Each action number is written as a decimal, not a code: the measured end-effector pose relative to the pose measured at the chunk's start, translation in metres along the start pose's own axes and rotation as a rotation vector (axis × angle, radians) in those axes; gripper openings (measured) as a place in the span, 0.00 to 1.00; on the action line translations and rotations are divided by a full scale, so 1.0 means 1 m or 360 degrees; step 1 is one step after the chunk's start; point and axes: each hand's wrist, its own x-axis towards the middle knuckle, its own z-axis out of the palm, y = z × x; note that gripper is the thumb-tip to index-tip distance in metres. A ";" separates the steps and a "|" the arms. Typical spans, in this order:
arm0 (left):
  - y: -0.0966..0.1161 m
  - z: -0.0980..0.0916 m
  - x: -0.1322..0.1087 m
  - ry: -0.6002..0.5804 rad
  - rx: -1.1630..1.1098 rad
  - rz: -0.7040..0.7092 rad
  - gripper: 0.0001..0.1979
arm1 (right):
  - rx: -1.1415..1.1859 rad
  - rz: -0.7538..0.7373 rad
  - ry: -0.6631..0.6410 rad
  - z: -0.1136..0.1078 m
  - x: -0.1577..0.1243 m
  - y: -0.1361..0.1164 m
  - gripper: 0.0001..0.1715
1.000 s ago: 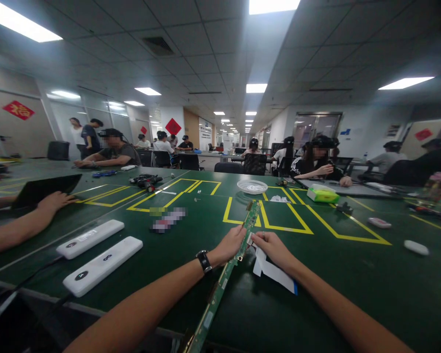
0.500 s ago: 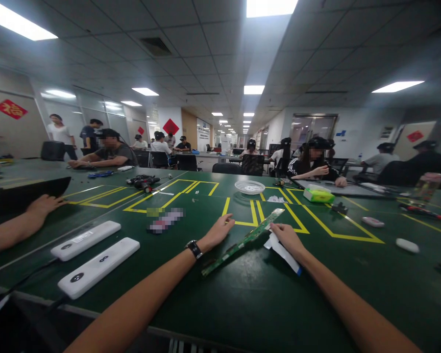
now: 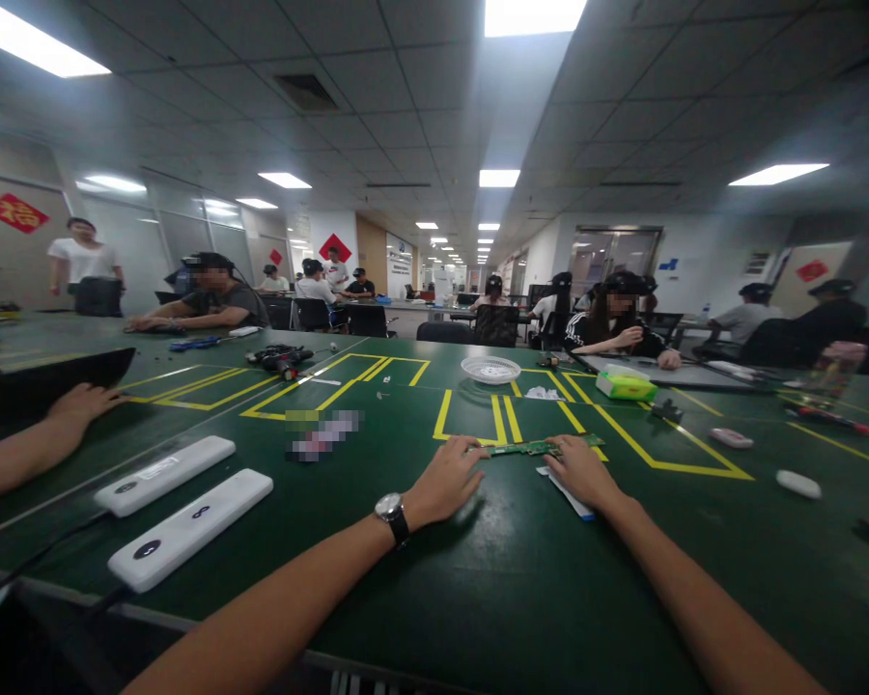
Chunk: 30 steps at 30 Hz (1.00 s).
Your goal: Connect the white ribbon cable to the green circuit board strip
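A long narrow green circuit board (image 3: 516, 449) lies roughly crosswise just in front of me, low over the table. My left hand (image 3: 450, 481), with a watch on its wrist, is closed at the board's left end. On the board's right part, my right hand (image 3: 580, 471) has its thumb and fingers closed; the board's far end sticks out beyond it. A white flat strip with a blue end (image 3: 569, 494) hangs below my right hand, partly hidden by it; I cannot tell whether it is joined to the board.
Two white power banks (image 3: 192, 526) with cables lie left on the green table (image 3: 420, 598). Ahead are a white plastic basket (image 3: 490, 370), crumpled paper (image 3: 543, 393) and a green tissue pack (image 3: 625, 384). At far left, another person's hand (image 3: 79, 413) touches a dark panel.
The circuit board has swung from a raised slant to lying crosswise and lower. My left hand has moved right and closed on its left end. My right hand stays on it.
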 end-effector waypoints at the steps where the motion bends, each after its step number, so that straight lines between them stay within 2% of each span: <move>1: 0.004 0.002 -0.001 -0.0043 0.0002 0.0055 0.15 | 0.0019 -0.0054 -0.0045 0.001 0.000 -0.003 0.26; 3: 0.011 0.005 -0.003 -0.0133 -0.0004 0.0146 0.15 | 0.0024 -0.0039 -0.0114 0.003 0.001 -0.005 0.27; 6: 0.017 0.006 -0.005 -0.0270 -0.0008 0.0244 0.16 | -0.0031 0.0161 -0.0138 0.006 0.001 0.001 0.29; 11: 0.020 0.002 -0.005 -0.0399 -0.0005 0.0286 0.16 | -0.0060 0.0362 -0.0128 0.007 0.000 0.013 0.30; 30: 0.018 0.006 -0.006 -0.0460 0.0079 0.0262 0.16 | -0.0112 0.0412 -0.0289 0.017 0.003 0.018 0.34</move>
